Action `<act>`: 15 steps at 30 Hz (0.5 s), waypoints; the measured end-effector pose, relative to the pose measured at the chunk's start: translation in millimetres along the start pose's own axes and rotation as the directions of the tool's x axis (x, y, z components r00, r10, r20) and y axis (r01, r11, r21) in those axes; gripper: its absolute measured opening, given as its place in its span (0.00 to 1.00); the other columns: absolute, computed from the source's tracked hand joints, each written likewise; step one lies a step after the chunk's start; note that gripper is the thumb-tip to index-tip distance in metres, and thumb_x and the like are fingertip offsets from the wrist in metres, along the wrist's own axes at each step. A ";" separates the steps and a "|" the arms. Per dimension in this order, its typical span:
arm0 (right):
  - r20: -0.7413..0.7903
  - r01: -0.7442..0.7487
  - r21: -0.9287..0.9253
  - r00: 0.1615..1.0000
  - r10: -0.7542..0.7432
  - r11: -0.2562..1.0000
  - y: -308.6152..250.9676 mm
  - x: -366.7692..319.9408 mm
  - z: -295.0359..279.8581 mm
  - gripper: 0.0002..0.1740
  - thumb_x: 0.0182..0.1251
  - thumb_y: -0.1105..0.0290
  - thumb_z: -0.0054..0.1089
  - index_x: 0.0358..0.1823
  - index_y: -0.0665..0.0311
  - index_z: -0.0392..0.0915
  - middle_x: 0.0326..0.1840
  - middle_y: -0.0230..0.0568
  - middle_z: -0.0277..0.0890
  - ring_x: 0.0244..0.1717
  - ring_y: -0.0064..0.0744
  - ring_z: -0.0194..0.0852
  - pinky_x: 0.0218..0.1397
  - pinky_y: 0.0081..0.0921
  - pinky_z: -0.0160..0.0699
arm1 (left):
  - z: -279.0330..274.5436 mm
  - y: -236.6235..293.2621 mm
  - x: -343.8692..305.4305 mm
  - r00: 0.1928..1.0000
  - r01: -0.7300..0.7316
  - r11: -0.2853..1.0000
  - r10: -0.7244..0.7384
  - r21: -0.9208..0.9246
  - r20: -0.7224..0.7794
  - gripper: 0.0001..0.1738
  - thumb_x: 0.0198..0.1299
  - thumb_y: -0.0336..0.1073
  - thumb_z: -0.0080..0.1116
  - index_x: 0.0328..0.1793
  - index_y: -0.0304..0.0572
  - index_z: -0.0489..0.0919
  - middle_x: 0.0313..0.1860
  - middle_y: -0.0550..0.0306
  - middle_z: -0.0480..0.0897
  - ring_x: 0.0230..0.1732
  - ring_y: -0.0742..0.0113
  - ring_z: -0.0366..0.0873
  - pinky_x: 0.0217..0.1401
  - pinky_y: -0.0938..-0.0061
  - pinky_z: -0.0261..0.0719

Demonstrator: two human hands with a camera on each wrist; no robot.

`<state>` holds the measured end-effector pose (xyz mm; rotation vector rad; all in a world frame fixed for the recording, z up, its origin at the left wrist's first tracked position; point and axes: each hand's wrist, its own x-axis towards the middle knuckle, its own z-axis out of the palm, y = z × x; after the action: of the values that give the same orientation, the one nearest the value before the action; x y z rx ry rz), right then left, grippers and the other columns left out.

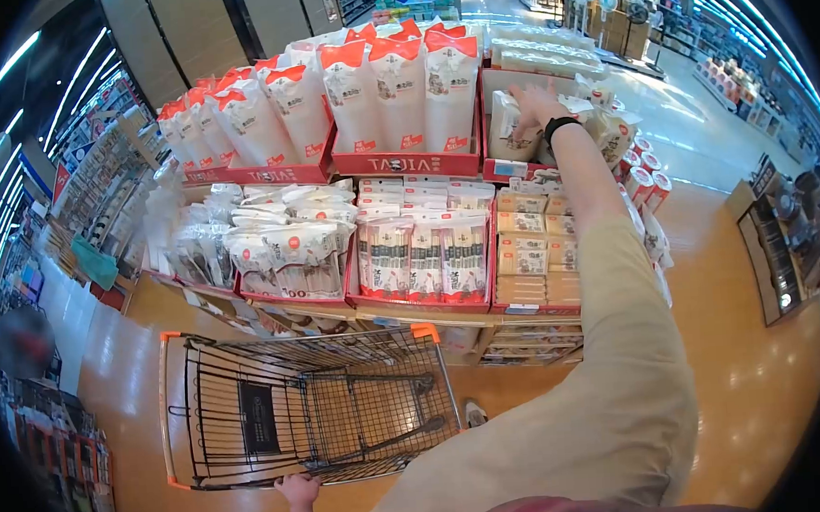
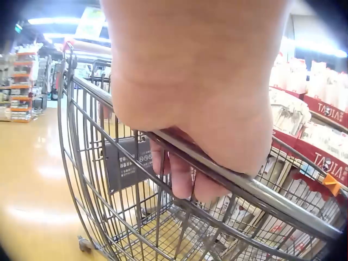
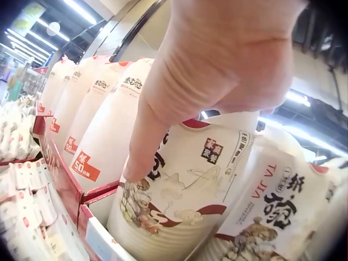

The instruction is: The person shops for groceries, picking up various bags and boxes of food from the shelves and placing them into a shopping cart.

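My left hand (image 1: 299,493) (image 2: 187,163) grips the side rail of an empty wire shopping cart (image 1: 316,402), its fingers curled over the metal into the basket. My right hand (image 1: 537,109) (image 3: 217,81) reaches to the upper right box of the display. In the right wrist view its thumb (image 3: 142,147) lies on the printed front of a white pack of paper bowls (image 3: 174,190); the other fingers are hidden behind the palm. A second bowl pack (image 3: 266,212) leans beside it on the right.
Tall white packs with red tops (image 1: 398,97) stand left of the bowl packs. Lower red boxes hold chopstick packs (image 1: 426,260) and small beige packs (image 1: 523,254). Red-lidded rolls (image 1: 645,181) hang at the right side. A rack (image 1: 785,242) stands at the far right.
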<state>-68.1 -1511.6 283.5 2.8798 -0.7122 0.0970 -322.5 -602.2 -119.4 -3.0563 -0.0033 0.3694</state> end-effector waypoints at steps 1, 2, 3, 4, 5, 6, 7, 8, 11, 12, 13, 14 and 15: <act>0.009 0.031 0.013 0.999 -0.031 0.999 3.0 -0.8 5.1 0.69 0.30 0.48 0.86 0.79 0.46 0.56 0.74 0.51 0.67 0.80 0.53 0.55 0.80 0.70 0.37 | 7.2 -4.3 7.6 1.000 0.002 0.999 -0.001 0.034 -0.018 0.18 0.46 0.57 0.62 0.30 0.56 0.92 0.38 0.53 0.89 0.56 0.51 0.80 0.73 0.45 0.53; 0.029 0.024 0.044 0.999 -0.026 0.999 3.8 -6.4 8.1 0.69 0.29 0.48 0.86 0.79 0.45 0.56 0.74 0.49 0.67 0.79 0.53 0.56 0.79 0.69 0.40 | 17.9 -8.3 -3.4 1.000 0.016 0.998 -0.015 0.057 -0.025 0.18 0.46 0.57 0.62 0.30 0.56 0.92 0.39 0.52 0.89 0.55 0.50 0.80 0.73 0.45 0.53; 0.043 0.040 0.067 0.998 -0.042 0.997 -0.2 -11.1 6.6 0.70 0.29 0.49 0.87 0.80 0.44 0.56 0.75 0.48 0.66 0.78 0.53 0.57 0.79 0.69 0.42 | 1.7 0.3 -12.8 0.998 0.032 0.999 -0.034 0.040 0.055 0.18 0.47 0.57 0.62 0.31 0.56 0.92 0.41 0.52 0.89 0.56 0.50 0.79 0.74 0.44 0.52; 0.044 0.059 0.088 0.997 -0.063 0.994 -4.5 -9.7 0.3 0.70 0.28 0.49 0.87 0.80 0.42 0.55 0.75 0.46 0.66 0.78 0.52 0.58 0.79 0.68 0.44 | -27.1 15.4 -12.5 0.991 0.053 0.999 -0.054 0.011 0.125 0.18 0.49 0.57 0.61 0.33 0.57 0.92 0.43 0.52 0.89 0.57 0.51 0.79 0.74 0.44 0.51; -0.011 0.104 0.020 0.995 -0.104 0.994 0.6 -0.3 9.3 0.70 0.28 0.48 0.87 0.80 0.41 0.56 0.75 0.44 0.67 0.77 0.52 0.60 0.78 0.67 0.47 | -23.7 12.1 -13.0 0.991 0.057 0.998 -0.056 0.000 0.123 0.19 0.50 0.57 0.60 0.34 0.57 0.92 0.43 0.54 0.89 0.58 0.52 0.78 0.74 0.44 0.51; -0.069 0.132 -0.048 0.988 -0.135 0.990 -7.3 -0.3 6.1 0.70 0.28 0.48 0.87 0.79 0.39 0.57 0.74 0.42 0.67 0.76 0.51 0.62 0.77 0.66 0.49 | -26.1 15.1 -10.7 0.992 0.051 0.999 -0.049 -0.007 0.115 0.19 0.51 0.57 0.59 0.34 0.57 0.92 0.44 0.56 0.89 0.59 0.53 0.78 0.74 0.44 0.51; -0.085 0.124 -0.091 0.988 -0.132 0.988 -11.5 4.9 -0.6 0.69 0.28 0.48 0.87 0.79 0.39 0.57 0.74 0.41 0.68 0.75 0.51 0.62 0.77 0.65 0.50 | -26.3 21.5 -7.0 0.988 0.058 0.998 -0.053 -0.031 0.144 0.19 0.51 0.57 0.59 0.35 0.57 0.92 0.45 0.57 0.89 0.60 0.53 0.77 0.74 0.44 0.51; -0.088 0.111 -0.126 0.988 -0.123 0.986 -17.2 -6.0 -14.1 0.68 0.28 0.48 0.87 0.79 0.40 0.58 0.73 0.41 0.68 0.75 0.50 0.63 0.77 0.64 0.51 | -37.7 25.0 -7.1 0.982 0.060 0.997 -0.052 -0.042 0.182 0.19 0.51 0.57 0.59 0.35 0.57 0.92 0.45 0.58 0.89 0.61 0.54 0.77 0.75 0.44 0.50; -0.114 0.081 -0.147 0.989 -0.099 0.986 -31.7 -38.0 -46.8 0.65 0.30 0.49 0.86 0.76 0.40 0.60 0.73 0.38 0.68 0.76 0.47 0.61 0.78 0.64 0.51 | -27.8 14.6 -15.6 0.985 0.046 0.996 -0.033 -0.071 0.170 0.19 0.51 0.57 0.59 0.33 0.57 0.92 0.45 0.59 0.89 0.61 0.56 0.77 0.75 0.44 0.50; -0.135 0.066 -0.140 0.987 -0.085 0.988 -32.5 -45.8 -56.6 0.63 0.31 0.50 0.86 0.75 0.40 0.60 0.73 0.38 0.68 0.77 0.45 0.59 0.78 0.65 0.50 | -25.4 13.0 -12.1 0.991 0.031 0.996 -0.020 -0.083 0.135 0.18 0.51 0.57 0.60 0.32 0.57 0.92 0.44 0.59 0.89 0.61 0.56 0.77 0.74 0.44 0.50; -0.191 0.123 -0.181 0.969 -0.158 0.976 -31.3 -53.5 -62.3 0.63 0.30 0.49 0.86 0.75 0.41 0.60 0.70 0.39 0.70 0.76 0.45 0.62 0.77 0.63 0.53 | -31.0 15.6 -13.7 0.991 0.040 0.995 -0.028 -0.091 0.129 0.18 0.50 0.57 0.60 0.29 0.56 0.91 0.43 0.57 0.89 0.60 0.56 0.77 0.74 0.43 0.51; -0.310 0.160 -0.207 0.925 -0.220 0.965 -31.5 -65.4 -65.5 0.61 0.25 0.48 0.87 0.70 0.47 0.66 0.67 0.39 0.71 0.71 0.46 0.67 0.73 0.56 0.60 | -29.7 12.3 -12.0 0.997 0.022 0.995 -0.014 -0.100 0.080 0.18 0.49 0.56 0.60 0.29 0.56 0.91 0.42 0.57 0.89 0.59 0.56 0.77 0.74 0.43 0.51; -0.340 0.197 -0.166 0.908 -0.244 0.966 -33.1 -79.9 -74.5 0.60 0.26 0.50 0.86 0.70 0.49 0.67 0.66 0.40 0.71 0.71 0.47 0.67 0.73 0.52 0.62 | -22.0 11.4 -9.2 0.999 0.010 0.993 -0.006 -0.114 0.037 0.18 0.49 0.56 0.60 0.28 0.55 0.91 0.41 0.56 0.89 0.58 0.56 0.78 0.73 0.43 0.52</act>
<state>-124.8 -1432.7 343.3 2.6868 -0.3087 0.5118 -326.3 -615.0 -96.6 -3.1601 -0.0402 0.4396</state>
